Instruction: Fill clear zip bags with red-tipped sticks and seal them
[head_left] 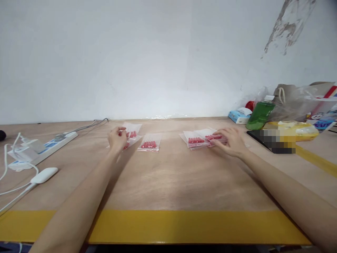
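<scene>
My left hand (116, 140) has its fingers closed on the left edge of a small clear plastic bag (133, 128) holding red pieces. Another such bag lies partly beneath it. Just to the right, a flat clear bag (149, 143) with a row of red pieces rests on the table. On the right side, my right hand (231, 141) is slightly blurred, its thumb and fingers around a small plastic bag of red pieces (210, 136). This bag overlaps a pile of similar bags (194, 140). The red pieces' exact kind is too small to tell.
A power strip (44, 151) with plugs and a white adapter (44, 175) are at the left. Toward the right are a dark flat device (259, 138), a green bottle (260, 114), a tissue pack (239, 115) and a yellow packet (298, 130). Yellow tape (179, 225) lines the front edge.
</scene>
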